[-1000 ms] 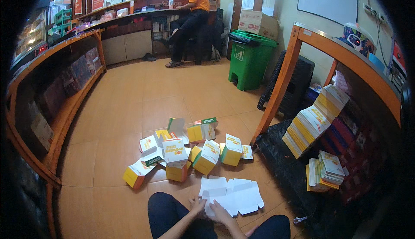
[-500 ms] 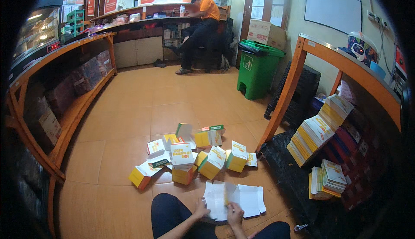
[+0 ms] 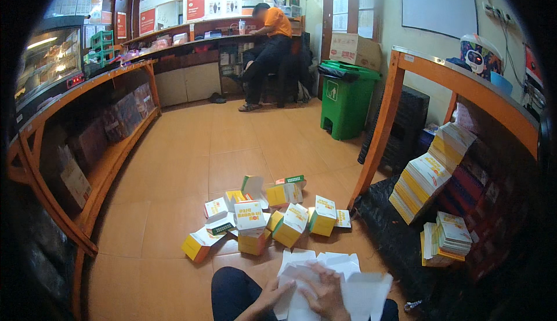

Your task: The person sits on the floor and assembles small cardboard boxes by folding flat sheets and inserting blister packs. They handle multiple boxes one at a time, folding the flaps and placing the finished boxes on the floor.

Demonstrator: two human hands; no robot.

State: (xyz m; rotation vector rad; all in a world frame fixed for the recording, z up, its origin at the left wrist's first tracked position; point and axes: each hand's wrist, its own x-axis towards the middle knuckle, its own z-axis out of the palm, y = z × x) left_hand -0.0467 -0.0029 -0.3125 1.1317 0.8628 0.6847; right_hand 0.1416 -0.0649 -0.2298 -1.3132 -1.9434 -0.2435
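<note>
An unfolded box blank (image 3: 366, 293), white inside, is spread over my lap with its flaps standing at different angles. My left hand (image 3: 271, 295) grips its left edge. My right hand (image 3: 325, 291) lies across the middle panel, fingers stretched out over the white card. Just beyond, on the floor, sits a loose group of folded white and yellow boxes, among them an upright one (image 3: 250, 216), a tilted one (image 3: 291, 226) and one farther right (image 3: 322, 215).
Stacks of flat box blanks (image 3: 419, 183) and a smaller stack (image 3: 449, 237) rest on a black-covered platform (image 3: 383, 228) at right, below an orange-framed table (image 3: 464, 92). A green bin (image 3: 348, 103) stands behind. An orange shelf (image 3: 116, 164) runs along the left. A person (image 3: 272, 48) leans at the far counter.
The box blank has come closer, from the floor onto my lap. My right hand has moved from pinching its flap to lying flat across it. The view has shifted slightly.
</note>
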